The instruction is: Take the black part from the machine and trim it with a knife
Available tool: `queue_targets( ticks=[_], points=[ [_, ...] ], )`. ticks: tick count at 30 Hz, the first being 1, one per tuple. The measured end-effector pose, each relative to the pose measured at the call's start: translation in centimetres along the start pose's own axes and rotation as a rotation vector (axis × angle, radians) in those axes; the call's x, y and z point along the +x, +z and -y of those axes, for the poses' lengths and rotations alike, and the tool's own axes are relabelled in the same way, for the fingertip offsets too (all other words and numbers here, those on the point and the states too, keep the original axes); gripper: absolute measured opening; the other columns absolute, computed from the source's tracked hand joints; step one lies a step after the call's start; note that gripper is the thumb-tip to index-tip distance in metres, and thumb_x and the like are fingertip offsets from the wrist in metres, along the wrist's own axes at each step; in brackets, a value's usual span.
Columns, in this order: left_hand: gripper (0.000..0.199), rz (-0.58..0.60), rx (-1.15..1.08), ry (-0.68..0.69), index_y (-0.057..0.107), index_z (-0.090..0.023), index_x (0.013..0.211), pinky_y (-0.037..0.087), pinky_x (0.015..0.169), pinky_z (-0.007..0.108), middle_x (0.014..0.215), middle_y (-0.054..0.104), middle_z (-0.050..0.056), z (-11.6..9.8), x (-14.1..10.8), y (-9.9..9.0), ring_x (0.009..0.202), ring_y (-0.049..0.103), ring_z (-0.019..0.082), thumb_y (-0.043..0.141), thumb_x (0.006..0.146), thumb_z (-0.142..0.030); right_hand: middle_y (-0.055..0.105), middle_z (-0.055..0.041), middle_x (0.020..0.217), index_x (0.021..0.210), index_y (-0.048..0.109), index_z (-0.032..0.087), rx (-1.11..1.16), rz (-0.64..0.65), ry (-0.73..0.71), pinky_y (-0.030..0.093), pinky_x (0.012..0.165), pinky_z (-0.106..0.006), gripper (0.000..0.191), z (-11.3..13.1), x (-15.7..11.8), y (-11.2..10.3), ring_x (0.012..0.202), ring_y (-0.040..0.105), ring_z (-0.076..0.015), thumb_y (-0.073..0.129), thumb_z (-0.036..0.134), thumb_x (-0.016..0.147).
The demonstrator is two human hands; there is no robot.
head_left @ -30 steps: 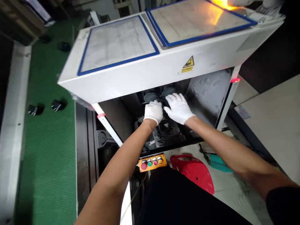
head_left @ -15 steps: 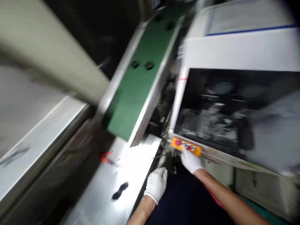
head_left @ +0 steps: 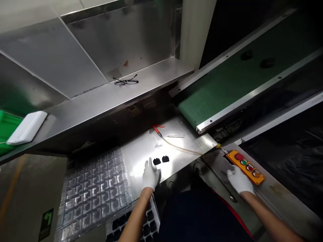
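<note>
Gloved hands, clear tray pockets empty, lower tray holding black parts

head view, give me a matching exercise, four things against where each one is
Things:
1. left hand
2. right hand
3. eyeglasses
4. white box

Places:
A. far left end of the steel shelf
B. at the orange button box
C. on the steel plate, just short of two small black parts
D. middle of the steel shelf, near the back wall

Pairs: 1-C, 2-B, 3-D, 4-A
</note>
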State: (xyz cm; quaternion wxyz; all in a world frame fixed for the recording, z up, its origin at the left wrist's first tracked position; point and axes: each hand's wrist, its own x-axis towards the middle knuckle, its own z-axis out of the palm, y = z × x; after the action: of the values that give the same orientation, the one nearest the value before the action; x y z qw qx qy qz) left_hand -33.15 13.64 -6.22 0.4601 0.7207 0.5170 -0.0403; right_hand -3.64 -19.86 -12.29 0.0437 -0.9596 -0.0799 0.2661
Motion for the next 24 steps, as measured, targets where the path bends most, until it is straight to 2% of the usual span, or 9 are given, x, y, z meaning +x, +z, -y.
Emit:
queue_targets(
  ticks=[2,5,9,11,14,17,19,22,24],
  points=[
    [0.062,0.01,0.001,0.044,0.044,-0.019,0.145,0.032,0.119,0.053,0.161,0.036,0.019,-0.5,2.2,-0.7,0.144,0.042,0.037,0.066,0.087,-0.023,0.07,-0.0133,0.127,0.143,0.057,0.021,-0.003,0.061,-0.126,0.054,0.098,-0.039,0.05,2.6,-1.9,1.8,0.117,0.067,-0.0307,0.037,0.037,0.1],
    [0.038,0.07,-0.081,0.043,0.061,-0.017,0.124,0.039,0.114,0.055,0.14,0.056,0.014,-0.9,4.5,-1.0,0.128,0.054,0.031,0.069,0.089,-0.026,0.069,-0.0085,0.131,0.138,0.062,0.024,-0.014,0.097,-0.309,0.052,0.102,-0.038,0.044,6.9,-3.4,3.6,0.118,0.066,-0.0293,0.043,0.033,0.099],
    [0.023,0.077,-0.352,-0.027,0.061,-0.015,0.107,0.054,0.092,0.043,0.111,0.065,0.009,-2.1,4.4,-1.3,0.098,0.064,0.022,0.068,0.093,-0.032,0.067,-0.0048,0.133,0.133,0.065,0.024,0.005,0.092,-0.533,0.052,0.1,-0.037,0.038,12.5,-2.3,2.5,0.115,0.067,-0.0274,0.046,0.03,0.1],
    [0.027,0.052,-0.566,-0.066,0.056,-0.016,0.114,0.055,0.078,0.036,0.1,0.065,0.008,-3.2,2.8,-1.8,0.082,0.063,0.018,0.062,0.096,-0.036,0.068,-0.0043,0.131,0.132,0.065,0.024,0.017,0.077,-0.622,0.052,0.099,-0.035,0.035,15.1,-1.0,1.2,0.113,0.067,-0.0255,0.048,0.028,0.101],
    [0.032,0.0,-0.925,-0.075,0.05,-0.022,0.123,0.053,0.066,0.026,0.094,0.062,0.004,-5.9,-1.5,-2.4,0.072,0.06,0.013,0.052,0.1,-0.045,0.066,-0.0076,0.133,0.136,0.061,0.018,0.02,0.043,-0.743,0.048,0.106,-0.031,0.036,19.2,1.7,-0.2,0.119,0.064,-0.0218,0.05,0.024,0.102],
    [0.029,-0.047,-1.227,-0.089,0.057,-0.022,0.11,0.041,0.048,0.017,0.09,0.059,0.003,-9.7,-6.2,-2.2,0.061,0.05,0.009,0.051,0.099,-0.048,0.058,-0.0124,0.141,0.141,0.054,0.013,-0.018,0.013,-0.855,0.043,0.115,-0.039,0.038,23.8,4.4,-0.6,0.131,0.055,-0.0232,0.051,0.024,0.104],
    [0.022,-0.02,-1.528,-0.114,0.058,-0.019,0.1,0.027,0.039,0.014,0.079,0.055,0.0,-12.4,-8.7,-1.7,0.049,0.036,0.005,0.054,0.098,-0.04,0.057,-0.0127,0.14,0.138,0.055,0.015,-0.073,0.007,-0.913,0.044,0.113,-0.048,0.036,26.7,6.0,-0.4,0.13,0.054,-0.0265,0.055,0.029,0.105],
    [0.018,0.018,-1.895,-0.101,0.06,-0.016,0.095,0.019,0.034,0.014,0.069,0.051,-0.002,-15.4,-10.9,-1.0,0.041,0.027,0.003,0.052,0.101,-0.032,0.058,-0.0108,0.134,0.131,0.06,0.018,-0.176,0.028,-0.981,0.049,0.108,-0.051,0.031,30.0,7.7,-0.1,0.123,0.057,-0.0268,0.059,0.035,0.104],
    [0.025,0.001,-1.955,-0.096,0.06,-0.015,0.093,0.017,0.032,0.015,0.065,0.051,-0.002,-16.4,-11.7,-0.7,0.038,0.026,0.003,0.048,0.103,-0.034,0.06,-0.0099,0.129,0.127,0.062,0.018,-0.244,0.064,-0.999,0.052,0.103,-0.049,0.03,31.2,8.5,0.2,0.117,0.059,-0.0257,0.06,0.036,0.104]
  ],
)
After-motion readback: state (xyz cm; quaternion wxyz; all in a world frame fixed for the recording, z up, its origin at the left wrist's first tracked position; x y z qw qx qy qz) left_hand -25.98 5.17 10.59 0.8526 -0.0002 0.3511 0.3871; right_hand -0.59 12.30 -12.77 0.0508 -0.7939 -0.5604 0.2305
